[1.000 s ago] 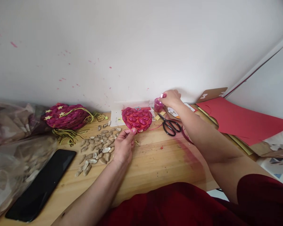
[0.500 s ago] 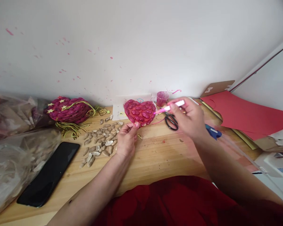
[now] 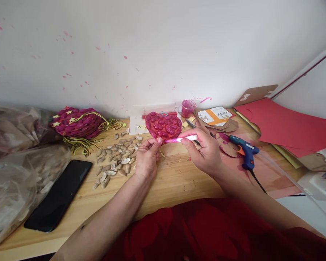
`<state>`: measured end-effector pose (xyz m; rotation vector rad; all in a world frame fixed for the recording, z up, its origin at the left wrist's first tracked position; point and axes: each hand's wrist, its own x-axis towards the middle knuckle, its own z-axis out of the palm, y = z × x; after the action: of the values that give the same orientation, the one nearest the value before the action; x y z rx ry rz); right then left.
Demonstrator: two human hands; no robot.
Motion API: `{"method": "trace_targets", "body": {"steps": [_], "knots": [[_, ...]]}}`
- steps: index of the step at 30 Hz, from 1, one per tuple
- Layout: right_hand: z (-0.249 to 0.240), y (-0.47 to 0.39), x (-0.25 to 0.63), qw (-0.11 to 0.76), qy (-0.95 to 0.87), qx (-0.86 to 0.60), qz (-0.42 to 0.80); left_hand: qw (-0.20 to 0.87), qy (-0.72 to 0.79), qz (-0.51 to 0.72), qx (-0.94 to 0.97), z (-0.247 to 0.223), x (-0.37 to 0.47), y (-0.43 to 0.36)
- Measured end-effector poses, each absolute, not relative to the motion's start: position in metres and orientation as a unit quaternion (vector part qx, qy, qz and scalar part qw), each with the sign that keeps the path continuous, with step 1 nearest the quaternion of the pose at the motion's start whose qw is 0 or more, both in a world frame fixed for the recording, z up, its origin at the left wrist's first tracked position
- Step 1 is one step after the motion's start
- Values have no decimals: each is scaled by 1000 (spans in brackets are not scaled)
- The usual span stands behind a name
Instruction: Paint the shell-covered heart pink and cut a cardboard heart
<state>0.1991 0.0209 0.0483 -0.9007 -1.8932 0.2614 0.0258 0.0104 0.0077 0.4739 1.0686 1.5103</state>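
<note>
A red heart-shaped piece point(image 3: 164, 125) covered with magenta-painted peanut shells is held up above the wooden table. My left hand point(image 3: 148, 154) pinches its lower edge between thumb and fingers. In my right hand point(image 3: 205, 148) is a white and pink marker point(image 3: 188, 138), its pink tip at the lower edge of the heart close to my left fingertips. Beneath and behind the heart lies a white sheet point(image 3: 136, 127). Scissors point(image 3: 190, 124) are partly hidden behind my right hand.
Peanut shells point(image 3: 119, 156), a black phone point(image 3: 59, 195) and plastic bags point(image 3: 13, 185) occupy the left side. A painted shell stack with stars point(image 3: 78, 125) stands behind them. On the right are a pink cup point(image 3: 188, 108), a blue glue gun point(image 3: 246, 154) and red paper point(image 3: 293, 125).
My right hand has moved down and left, bringing the marker tip from the heart's right edge to its lower edge. The glue gun and a white-orange card are now uncovered.
</note>
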Motion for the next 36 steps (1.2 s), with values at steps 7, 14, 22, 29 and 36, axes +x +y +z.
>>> {"method": "trace_targets", "body": {"steps": [7, 14, 22, 29, 36], "knots": [[50, 20, 198, 487, -789, -360, 101, 584, 455, 641, 205, 8, 25, 9], [49, 20, 201, 485, -787, -370, 96, 593, 451, 640, 189, 8, 24, 10], [49, 20, 202, 494, -783, -369, 79, 596, 451, 639, 184, 9, 24, 10], [51, 20, 202, 485, -788, -370, 85, 598, 452, 637, 181, 10, 24, 10], [52, 20, 203, 484, -784, -381, 75, 598, 455, 633, 187, 11, 23, 11]]}}
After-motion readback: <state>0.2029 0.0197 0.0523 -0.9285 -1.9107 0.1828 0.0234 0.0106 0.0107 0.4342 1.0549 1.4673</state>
